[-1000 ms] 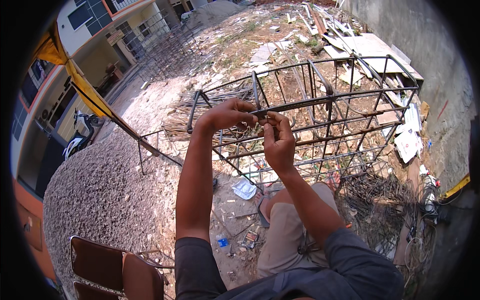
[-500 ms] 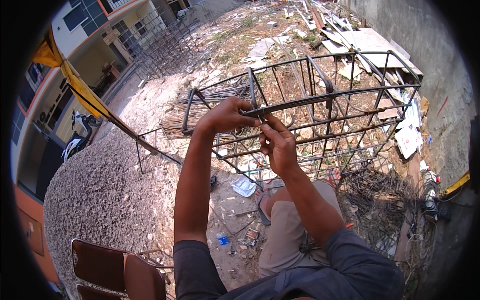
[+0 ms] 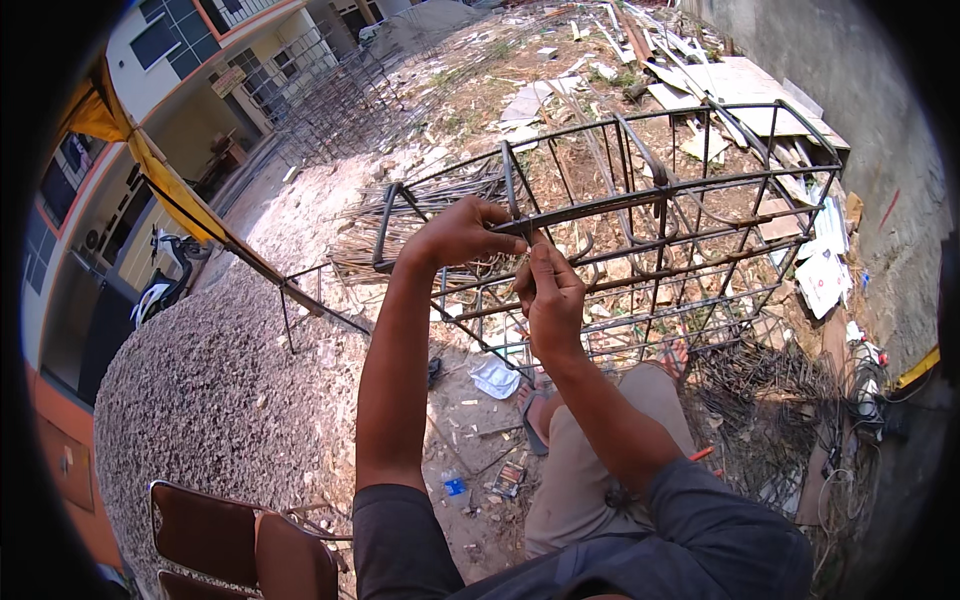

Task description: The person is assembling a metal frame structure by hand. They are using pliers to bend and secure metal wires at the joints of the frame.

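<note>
In front of me stretches a long rebar cage (image 3: 735,182) of dark bars and bent stirrups. My left hand (image 3: 455,238) is closed at its near upper bar, beside a stirrup, the fingers curled behind the steel and the thumb pointing right. Just below that bar, my right hand (image 3: 553,295) pinches what looks like a thin wire, its fingertips close to the left thumb. The wire is mostly hidden by the fingers. A dark flat-looking bar (image 3: 590,208) runs right from the left hand along the cage top.
Loose rebar rods (image 3: 420,215) lie beyond my left hand. A gravel heap (image 3: 230,400) and brown chairs (image 3: 205,530) are on the left, near a yellow-wrapped pole (image 3: 180,200). Tangled wire (image 3: 750,385), scrap boards (image 3: 740,90) and a concrete wall (image 3: 870,150) stand right.
My right hand has turned more upright, its fingers drawn closer together below the bar. The left hand keeps its place at the cage. The whole view has shifted slightly.
</note>
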A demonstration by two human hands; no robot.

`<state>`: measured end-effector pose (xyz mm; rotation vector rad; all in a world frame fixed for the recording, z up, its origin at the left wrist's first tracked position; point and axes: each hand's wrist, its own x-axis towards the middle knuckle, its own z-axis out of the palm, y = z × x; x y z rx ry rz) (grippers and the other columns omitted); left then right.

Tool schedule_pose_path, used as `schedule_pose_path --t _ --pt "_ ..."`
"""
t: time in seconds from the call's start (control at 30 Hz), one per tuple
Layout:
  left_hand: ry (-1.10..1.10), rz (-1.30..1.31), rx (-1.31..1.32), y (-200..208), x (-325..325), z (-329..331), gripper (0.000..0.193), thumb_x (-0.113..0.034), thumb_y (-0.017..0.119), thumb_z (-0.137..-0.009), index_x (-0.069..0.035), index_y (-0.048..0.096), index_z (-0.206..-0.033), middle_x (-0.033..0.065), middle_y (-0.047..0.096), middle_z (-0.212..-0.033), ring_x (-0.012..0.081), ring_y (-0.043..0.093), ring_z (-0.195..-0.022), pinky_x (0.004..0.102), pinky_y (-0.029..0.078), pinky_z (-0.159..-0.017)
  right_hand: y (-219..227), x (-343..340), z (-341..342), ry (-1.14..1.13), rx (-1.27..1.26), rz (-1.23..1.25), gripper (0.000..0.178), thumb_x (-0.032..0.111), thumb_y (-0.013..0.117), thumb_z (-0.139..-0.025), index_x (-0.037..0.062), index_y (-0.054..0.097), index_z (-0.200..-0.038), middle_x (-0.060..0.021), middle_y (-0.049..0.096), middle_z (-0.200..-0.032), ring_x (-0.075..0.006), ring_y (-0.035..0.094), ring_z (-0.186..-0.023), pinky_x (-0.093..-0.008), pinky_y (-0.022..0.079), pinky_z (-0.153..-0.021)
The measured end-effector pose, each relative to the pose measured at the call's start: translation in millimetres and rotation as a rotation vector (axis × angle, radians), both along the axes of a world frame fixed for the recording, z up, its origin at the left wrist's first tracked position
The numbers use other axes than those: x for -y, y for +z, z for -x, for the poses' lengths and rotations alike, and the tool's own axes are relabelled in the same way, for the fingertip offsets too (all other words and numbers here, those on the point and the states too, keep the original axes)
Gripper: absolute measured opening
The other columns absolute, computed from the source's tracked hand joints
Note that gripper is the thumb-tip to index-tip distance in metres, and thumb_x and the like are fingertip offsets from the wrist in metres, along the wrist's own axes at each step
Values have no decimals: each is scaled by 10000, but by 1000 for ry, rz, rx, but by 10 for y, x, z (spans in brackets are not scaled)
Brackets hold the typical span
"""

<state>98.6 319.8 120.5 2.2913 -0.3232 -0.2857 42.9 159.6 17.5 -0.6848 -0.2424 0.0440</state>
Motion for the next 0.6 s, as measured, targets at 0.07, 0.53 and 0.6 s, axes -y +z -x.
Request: schedule_pose_path --t 0.07,0.53,0.6 --pt "32 -73 35 1 5 0 246 -215 842 -868 -66 791 -1056 -63 647 -714 22 506 -599 223 399 -534 35 22 -18 -37 37 92 387 180 560 -1088 -65 548 -1388 54 534 -714 -1 409 -614 -198 294 -524" --pt "29 40 65 -29 -31 0 335 -171 869 -834 -57 718 -1111 -14 730 -936 46 602 -741 232 473 -621 -174 -68 -56 -458 349 529 338 124 561 -1070 43 596 -1396 4 590 -756 -33 518 -668 -223 418 -589" --pt "-3 167 22 -7 -63 -1 341 -205 863 -851 -54 720 -1121 -25 721 -927 48 608 -761 237 482 -644 -94 -79 15 -319 253 405 357 118 555 -1069 46 575 -1418 6 604 -763 -34 519 -659 -221 417 -586"
